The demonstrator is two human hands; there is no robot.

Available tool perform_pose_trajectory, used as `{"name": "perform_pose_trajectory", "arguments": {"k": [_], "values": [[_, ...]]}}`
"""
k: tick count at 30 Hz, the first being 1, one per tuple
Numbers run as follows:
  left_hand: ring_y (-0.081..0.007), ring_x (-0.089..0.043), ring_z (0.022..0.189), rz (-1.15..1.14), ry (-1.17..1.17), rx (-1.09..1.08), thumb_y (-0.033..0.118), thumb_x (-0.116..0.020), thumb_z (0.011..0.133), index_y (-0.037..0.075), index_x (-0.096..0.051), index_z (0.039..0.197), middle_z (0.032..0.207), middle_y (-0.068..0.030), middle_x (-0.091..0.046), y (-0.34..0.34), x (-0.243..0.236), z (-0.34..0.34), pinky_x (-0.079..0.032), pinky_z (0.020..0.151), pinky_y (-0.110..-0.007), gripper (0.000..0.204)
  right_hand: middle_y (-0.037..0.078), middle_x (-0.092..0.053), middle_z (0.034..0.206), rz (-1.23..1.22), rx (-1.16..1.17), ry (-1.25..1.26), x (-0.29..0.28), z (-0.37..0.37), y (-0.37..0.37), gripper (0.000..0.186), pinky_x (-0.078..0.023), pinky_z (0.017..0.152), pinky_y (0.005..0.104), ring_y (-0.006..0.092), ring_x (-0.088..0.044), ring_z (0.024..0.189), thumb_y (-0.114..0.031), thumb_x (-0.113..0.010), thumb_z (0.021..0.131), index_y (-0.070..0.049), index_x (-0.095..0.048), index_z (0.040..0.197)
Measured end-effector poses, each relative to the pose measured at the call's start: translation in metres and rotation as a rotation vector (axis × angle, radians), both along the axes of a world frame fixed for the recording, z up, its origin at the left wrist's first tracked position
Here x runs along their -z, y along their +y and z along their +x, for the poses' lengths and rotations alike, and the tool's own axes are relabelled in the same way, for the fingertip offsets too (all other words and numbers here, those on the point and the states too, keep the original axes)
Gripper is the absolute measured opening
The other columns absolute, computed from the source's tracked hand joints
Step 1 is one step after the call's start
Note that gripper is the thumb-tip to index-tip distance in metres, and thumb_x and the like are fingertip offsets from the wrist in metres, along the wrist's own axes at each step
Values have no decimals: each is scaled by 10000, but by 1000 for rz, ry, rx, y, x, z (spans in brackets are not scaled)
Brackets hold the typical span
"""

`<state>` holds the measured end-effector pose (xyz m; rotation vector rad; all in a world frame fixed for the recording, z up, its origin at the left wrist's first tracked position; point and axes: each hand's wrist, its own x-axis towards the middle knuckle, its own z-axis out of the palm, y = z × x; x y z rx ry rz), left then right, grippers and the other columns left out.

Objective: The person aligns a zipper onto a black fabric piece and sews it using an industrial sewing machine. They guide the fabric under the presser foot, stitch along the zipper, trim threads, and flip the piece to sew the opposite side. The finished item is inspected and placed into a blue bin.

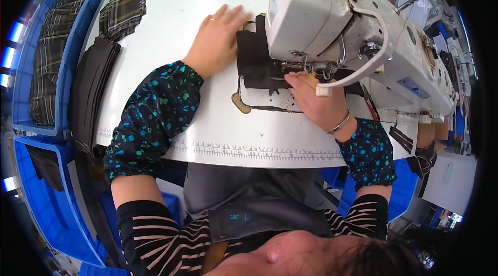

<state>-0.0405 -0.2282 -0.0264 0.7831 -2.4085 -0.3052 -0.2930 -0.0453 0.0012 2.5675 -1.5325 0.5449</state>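
Note:
A dark brown fabric piece (253,63) lies flat on the bed of a white sewing machine (316,22). Its right part runs under the needle area, where the machine head hides some of it. My left hand (220,35) is at the fabric's left edge, fingers stretched out and fingertips smeared by motion. Close to the presser foot (326,71), my right hand (317,100) rests with its extended fingers flat on the near side of the fabric. Neither hand shows anything gripped in it.
On the white table's left lie plaid pieces (123,10) and a stack of dark fabric pieces (94,89). Beyond them, a blue bin (78,42) holds more plaid cloth; another blue bin (54,214) sits nearer. A slim red-and-black tool (372,109) lies right of my right hand.

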Motion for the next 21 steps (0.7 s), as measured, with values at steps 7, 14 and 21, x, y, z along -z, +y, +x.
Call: {"name": "perform_pose_trajectory", "arguments": {"k": [7, 14, 21], "values": [[-287, -700, 968, -63, 133, 247, 66, -790, 790, 33, -740, 1027, 1100, -91, -749, 69, -52, 19, -576, 836, -391, 244, 93, -770, 1018, 20, 39, -2, 7, -6, -3, 277, -576, 702, 390, 299, -745, 823, -124, -743, 934, -95, -742, 1209], [-233, -727, 1001, -91, -97, 229, 53, -732, 824, 55, -751, 1123, 1132, -68, -758, 89, -26, 11, -613, 815, -342, 300, 100, -563, 658, -118, 23, -71, 10, 0, -8, 194, -477, 557, 436, 312, -594, 621, -180, -798, 826, -56, -662, 767], [-230, -733, 1023, -87, -150, 190, 66, -716, 841, 62, -750, 1130, 1151, -55, -761, 92, -26, 9, -618, 809, -335, 291, 98, -686, 893, 80, 117, 187, -36, -16, 10, 129, -556, 684, 406, 288, -674, 795, -123, -715, 807, -29, -698, 894]]}}
